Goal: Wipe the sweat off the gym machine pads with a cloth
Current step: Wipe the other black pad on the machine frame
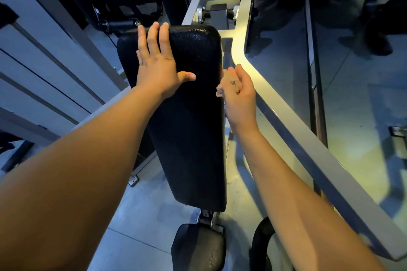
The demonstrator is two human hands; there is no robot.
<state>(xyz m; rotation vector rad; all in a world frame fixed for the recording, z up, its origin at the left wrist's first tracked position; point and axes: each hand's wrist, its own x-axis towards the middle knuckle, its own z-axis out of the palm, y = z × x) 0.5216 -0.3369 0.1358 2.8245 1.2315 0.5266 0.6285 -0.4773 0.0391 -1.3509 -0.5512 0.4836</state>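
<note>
A long black back pad (193, 121) of a gym machine runs down the middle of the head view. My left hand (158, 61) lies flat on its upper left part, fingers straight and reaching the top edge. My right hand (239, 90) is at the pad's right edge, fingers curled around a small crumpled pale cloth (222, 86) that is blurred. A smaller black seat pad (198, 246) sits below the back pad.
A grey metal frame arm (286, 121) slants along the right of the pad, with a pivot and rollers (218, 12) at the top. Pale rails stand at the left (55, 55). Other dark machines (132, 0) fill the back, over a grey floor.
</note>
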